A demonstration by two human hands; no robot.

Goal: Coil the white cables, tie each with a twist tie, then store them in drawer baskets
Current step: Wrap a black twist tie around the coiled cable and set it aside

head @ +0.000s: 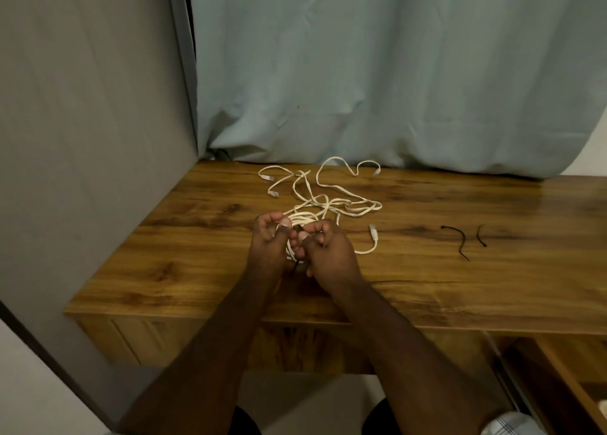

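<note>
An open drawer (pixel 571 385) showed below the table's right end, at the lower right of the view; something pale (pixel 601 415) lay in its near corner, too cut off to identify.

On the wooden table (pixel 460 290), near the middle of the front edge, both hands held a coiled white cable (pixel 303 219). It was wound into several close loops, cream-white and flat-looking. The left hand (pixel 267 240) had its fingers curled over the coil's left side, thumb pressed against the loops. The right hand (pixel 328 254) was curled tight at the coil's right side, pinching a dark twist tie (pixel 295 267), whose end stuck out below the hands; how far it wrapped the coil could not be told. One cable end with its connector (pixel 373 230) trailed out to the right of the hands.

Behind the coil, toward the back edge, loose white cables (pixel 331 191) lay tangled in open loops, with connectors at the left and back. Two spare twist ties (pixel 458 240) lay well apart from the hands, toward the table's right. A pale curtain (pixel 394 73) hung behind the table.
</note>
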